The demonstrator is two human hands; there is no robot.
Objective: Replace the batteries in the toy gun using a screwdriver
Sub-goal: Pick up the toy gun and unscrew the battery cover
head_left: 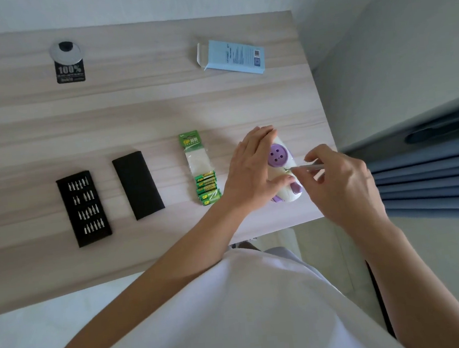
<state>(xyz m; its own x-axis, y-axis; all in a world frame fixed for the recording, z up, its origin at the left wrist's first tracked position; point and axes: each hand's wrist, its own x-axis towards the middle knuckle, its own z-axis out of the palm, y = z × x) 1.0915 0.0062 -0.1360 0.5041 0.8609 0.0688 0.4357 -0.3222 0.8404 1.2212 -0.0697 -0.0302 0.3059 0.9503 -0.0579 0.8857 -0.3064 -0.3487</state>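
At a pale wooden table (132,113), we are at what looks like the opening stage of a battery change. The left hand (250,169) lies flat with straight fingers over the toy, its thumb pressing the lower body to hold it steady. The right hand (341,182) comes in from the table's right edge, thumb and fingertips pinching a slim tool.

Toward the left along the near edge, the bit tray (84,209) lies uncovered with rows of bits showing, and its black cover (138,185) rests just beside it.

The toy gun (278,153), white and purple, lies on its side close to the right edge, near the front right corner.

The battery pack (203,176) sits just left of the left hand, with green cells bunched in the lower part of its wrapper. None lie loose on the table.

The screwdriver (310,167) points at the middle of the toy, its tip at or touching the body. The screw is too small to make out.

We judge the screw is only now being worked. Opening the compartment, swapping the cells and closing it all appear to remain.
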